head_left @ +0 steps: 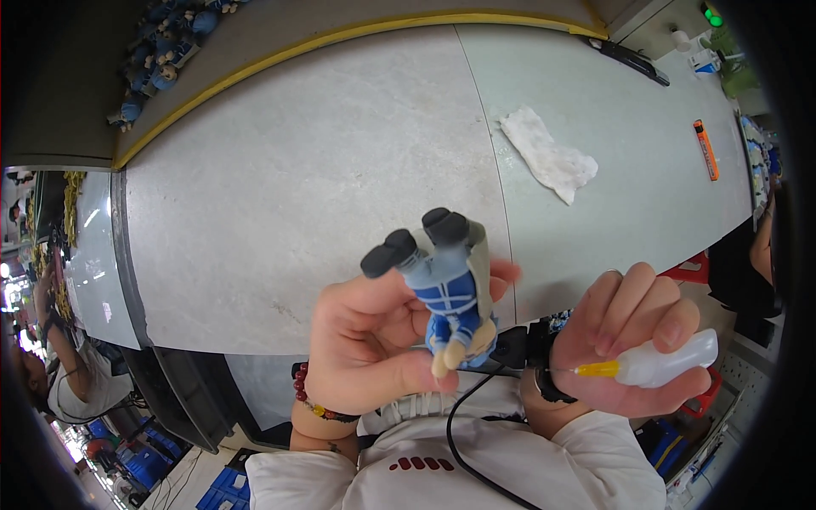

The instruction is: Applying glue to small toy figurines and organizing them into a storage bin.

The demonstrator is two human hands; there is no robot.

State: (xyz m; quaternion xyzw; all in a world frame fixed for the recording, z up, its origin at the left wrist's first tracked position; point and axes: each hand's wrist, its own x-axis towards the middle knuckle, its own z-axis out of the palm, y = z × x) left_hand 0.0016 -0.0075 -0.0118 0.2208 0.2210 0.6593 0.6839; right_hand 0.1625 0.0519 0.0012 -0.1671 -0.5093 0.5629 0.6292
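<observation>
My left hand [353,344] is closed around a small figurine [449,293] in blue clothing with black boots. The figurine is upside down, its boots pointing up and away from me and its head end toward my body. In my right hand [629,319] lies a translucent white squeeze bottle [667,361] with a yellow needle tip, the fingers curled over it. Its thin needle points left, toward my right wrist, and stays apart from the figurine. Both hands are raised at the near edge of the table [323,170].
A crumpled white cloth or tissue [551,157] lies right of the table seam. Farther right are an orange tube-shaped object [706,150] and a black pen-like tool [629,59]. Many blue figurines [161,59] sit beyond the yellow-edged ledge [340,41]. Another person [72,365] is at far left.
</observation>
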